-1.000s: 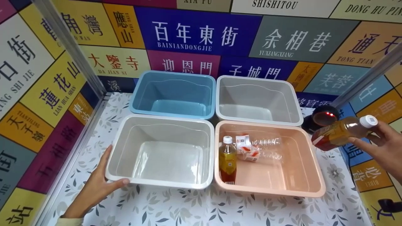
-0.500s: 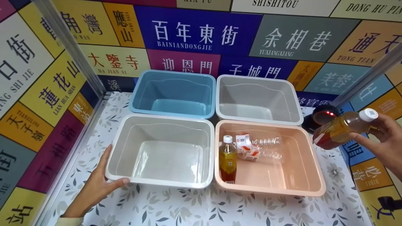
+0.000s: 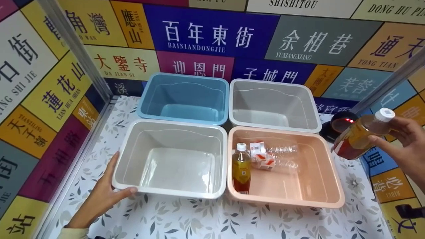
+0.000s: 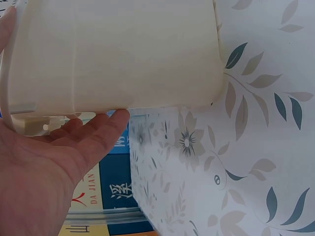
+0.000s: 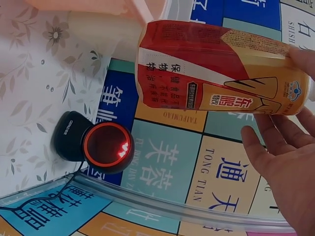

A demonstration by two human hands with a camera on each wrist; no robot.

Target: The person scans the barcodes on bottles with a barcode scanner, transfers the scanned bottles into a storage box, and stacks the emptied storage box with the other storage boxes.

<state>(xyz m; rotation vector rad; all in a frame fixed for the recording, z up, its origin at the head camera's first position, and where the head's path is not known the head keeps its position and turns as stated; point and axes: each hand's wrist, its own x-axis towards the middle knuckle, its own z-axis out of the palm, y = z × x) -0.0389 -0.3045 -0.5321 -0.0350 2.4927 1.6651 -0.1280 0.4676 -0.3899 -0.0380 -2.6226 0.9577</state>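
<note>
My right hand [image 3: 406,142] pinches a drink bottle [image 3: 360,136] near its white cap, tilted, beyond the right side of the peach basin [image 3: 315,199]. The right wrist view shows the red and gold label of the bottle [image 5: 211,71]. At the near left corner of the off-white basin [image 3: 179,192], my left hand [image 3: 104,192] rests with fingers spread along the outer wall and thumb by the front rim. In the left wrist view, fairly straight fingers of that hand [image 4: 74,147] touch the basin wall [image 4: 128,54]. No items show inside the off-white basin.
A black scanner [image 3: 338,124] with red lights stands behind the held bottle. The peach basin holds another drink bottle [image 3: 241,169] and clear bottles [image 3: 279,150] with red-white labels. A blue basin [image 3: 184,121] and a grey basin [image 3: 275,126] stand behind.
The right hand and its bottle have shifted slightly left, with the cap end rising and the bottle tilting more upright. My left hand stays at the basin corner.
</note>
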